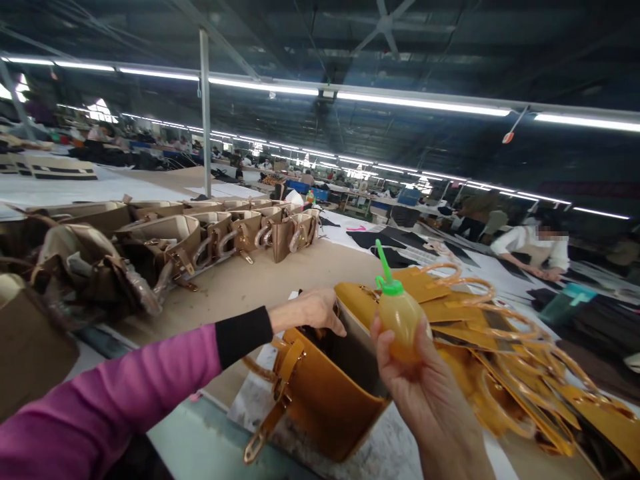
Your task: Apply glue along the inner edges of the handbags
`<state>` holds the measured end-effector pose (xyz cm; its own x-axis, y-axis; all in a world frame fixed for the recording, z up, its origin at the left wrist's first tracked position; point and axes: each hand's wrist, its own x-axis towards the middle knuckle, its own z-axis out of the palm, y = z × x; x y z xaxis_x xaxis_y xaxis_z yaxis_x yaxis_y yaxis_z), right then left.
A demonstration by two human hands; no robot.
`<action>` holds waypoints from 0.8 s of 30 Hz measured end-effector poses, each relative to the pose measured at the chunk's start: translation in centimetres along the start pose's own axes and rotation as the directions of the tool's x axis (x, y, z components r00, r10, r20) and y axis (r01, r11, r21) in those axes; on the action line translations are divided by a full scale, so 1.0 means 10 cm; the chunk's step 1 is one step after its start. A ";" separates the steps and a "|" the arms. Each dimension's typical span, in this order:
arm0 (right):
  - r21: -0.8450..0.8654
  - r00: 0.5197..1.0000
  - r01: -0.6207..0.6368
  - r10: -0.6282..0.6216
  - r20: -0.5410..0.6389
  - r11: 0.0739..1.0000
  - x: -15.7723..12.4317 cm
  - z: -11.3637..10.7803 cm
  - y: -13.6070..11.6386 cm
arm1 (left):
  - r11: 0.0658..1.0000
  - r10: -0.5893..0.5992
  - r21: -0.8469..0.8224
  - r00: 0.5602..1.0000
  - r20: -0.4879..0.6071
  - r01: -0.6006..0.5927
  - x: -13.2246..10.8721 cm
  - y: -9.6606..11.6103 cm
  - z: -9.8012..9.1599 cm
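Note:
A mustard-yellow handbag (325, 393) lies tilted on the table with its mouth open, showing a dark grey lining. My left hand (313, 310) reaches over its upper side with bent fingers closed at the bag's edge; the fingertips are partly hidden inside the opening. In my right hand (420, 380) is a rounded squeeze bottle (400, 323) of amber liquid, with a green cap and thin spout pointing up. It is held upright just right of the bag's opening. A strap with a metal buckle (257, 443) hangs from the bag's near left side.
Flat mustard bag pieces with handles (500, 347) are heaped on the right. Rows of brown handbags (240, 230) stand at left on the brown-covered table (260, 280). A co-worker (535, 247) bends over a table at far right, near a teal container (567, 303). A pole (205, 113) rises behind.

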<state>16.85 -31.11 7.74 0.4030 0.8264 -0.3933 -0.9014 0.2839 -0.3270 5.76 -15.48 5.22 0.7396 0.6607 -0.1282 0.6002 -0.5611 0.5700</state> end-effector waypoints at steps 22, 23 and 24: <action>-0.095 0.991 0.068 -0.078 -0.106 0.993 0.06 -0.05 -0.07 | 0.675 0.075 -0.733 0.981 0.181 0.084 0.74 -0.81 0.66; -0.098 0.991 0.074 -0.084 -0.100 0.992 0.07 -0.06 -0.07 | 0.663 0.094 -0.744 0.976 0.199 0.087 0.73 -0.82 0.66; -0.098 0.992 0.080 -0.089 -0.087 0.992 0.07 -0.07 -0.07 | 0.647 0.124 -0.758 0.969 0.213 0.084 0.72 -0.82 0.66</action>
<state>17.83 -31.03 7.12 0.4934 0.7527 -0.4359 -0.8463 0.2997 -0.4404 8.18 -9.41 -5.78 0.8562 0.4643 -0.2264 0.2191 0.0704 0.9731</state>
